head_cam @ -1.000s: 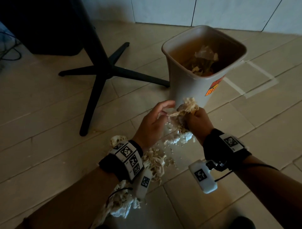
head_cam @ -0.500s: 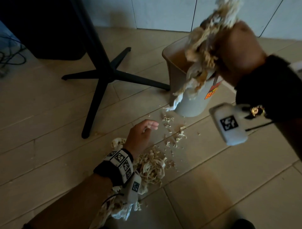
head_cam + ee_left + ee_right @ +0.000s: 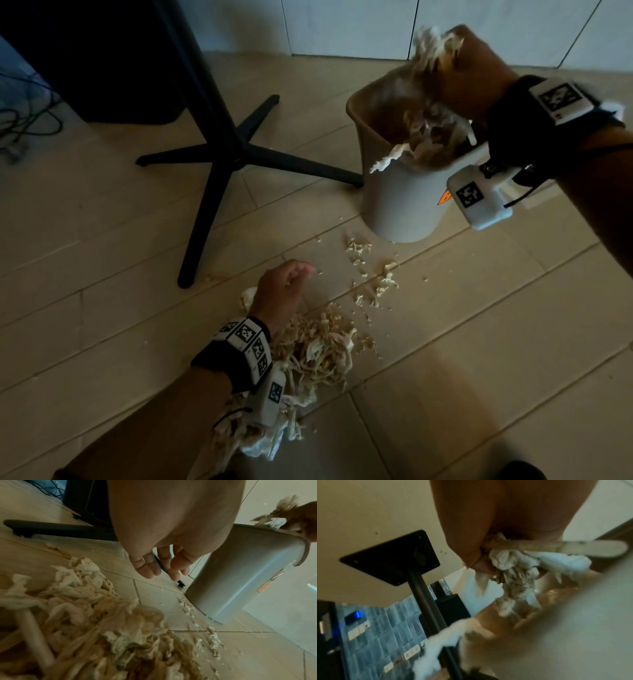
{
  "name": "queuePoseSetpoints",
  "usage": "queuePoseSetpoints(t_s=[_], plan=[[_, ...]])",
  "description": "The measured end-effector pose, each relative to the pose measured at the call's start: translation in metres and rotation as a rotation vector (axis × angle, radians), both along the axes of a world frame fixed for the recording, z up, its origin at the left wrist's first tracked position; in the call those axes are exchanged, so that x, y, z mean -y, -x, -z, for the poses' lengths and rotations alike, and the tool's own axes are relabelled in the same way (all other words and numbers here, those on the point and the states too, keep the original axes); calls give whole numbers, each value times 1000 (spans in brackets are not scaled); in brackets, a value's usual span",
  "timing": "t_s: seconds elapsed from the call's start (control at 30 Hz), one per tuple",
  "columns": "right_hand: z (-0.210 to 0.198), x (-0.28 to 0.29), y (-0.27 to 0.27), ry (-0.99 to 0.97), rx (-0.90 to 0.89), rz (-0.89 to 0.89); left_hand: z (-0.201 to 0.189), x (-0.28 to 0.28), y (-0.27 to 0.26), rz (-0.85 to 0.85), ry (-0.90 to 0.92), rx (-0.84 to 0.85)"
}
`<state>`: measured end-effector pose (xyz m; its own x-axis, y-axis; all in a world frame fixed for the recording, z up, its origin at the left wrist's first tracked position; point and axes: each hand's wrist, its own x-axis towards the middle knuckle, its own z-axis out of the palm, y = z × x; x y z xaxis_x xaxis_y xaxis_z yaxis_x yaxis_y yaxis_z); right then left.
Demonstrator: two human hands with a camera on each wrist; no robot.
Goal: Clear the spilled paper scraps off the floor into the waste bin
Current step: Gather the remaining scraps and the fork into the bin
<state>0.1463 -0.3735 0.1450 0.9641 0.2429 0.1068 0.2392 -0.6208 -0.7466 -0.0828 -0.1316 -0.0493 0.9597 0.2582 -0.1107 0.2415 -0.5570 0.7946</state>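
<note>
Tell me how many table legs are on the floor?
3 black base legs show, spreading from the table's pole: one leftward, one toward the camera, one toward the waste bin. A fourth may be hidden.

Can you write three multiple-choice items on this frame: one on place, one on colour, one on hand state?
1. Where is the right hand?
A. Flat on the floor
B. Raised over the open top of the waste bin
C. On the table leg

2. What colour is the table base?
A. Black
B. White
C. Red

3. What is the left hand doing?
A. Gripping the bin rim
B. Squeezing a wad of scraps
C. Holding nothing, fingers loosely curled, low over the floor

Answers:
1 B: the head view shows the hand above the bin mouth, gripping a handful of scraps.
2 A: the post and feet are black against the pale floor.
3 C: the left wrist view shows bare, relaxed fingers, with the scrap pile beside the wrist.
</note>
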Motion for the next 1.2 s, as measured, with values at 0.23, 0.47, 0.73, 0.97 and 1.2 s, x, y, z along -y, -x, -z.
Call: queuePoseSetpoints(t_s=[0.23, 0.47, 0.73, 0.97, 1.2], plan=[[11, 3, 17, 320, -108, -86, 14, -37, 5, -126, -280, -45], [13, -2, 39, 429, -111, -80, 33, -76, 22, -145, -134, -481], [18, -15, 80, 312, 127, -106, 29, -23, 40, 205, -383, -675], [27, -26, 130, 133, 377, -165, 43, 1, 52, 373, -613, -592], [51, -34, 169, -36, 381, -281, 39, 4, 51, 361, -517, -431]])
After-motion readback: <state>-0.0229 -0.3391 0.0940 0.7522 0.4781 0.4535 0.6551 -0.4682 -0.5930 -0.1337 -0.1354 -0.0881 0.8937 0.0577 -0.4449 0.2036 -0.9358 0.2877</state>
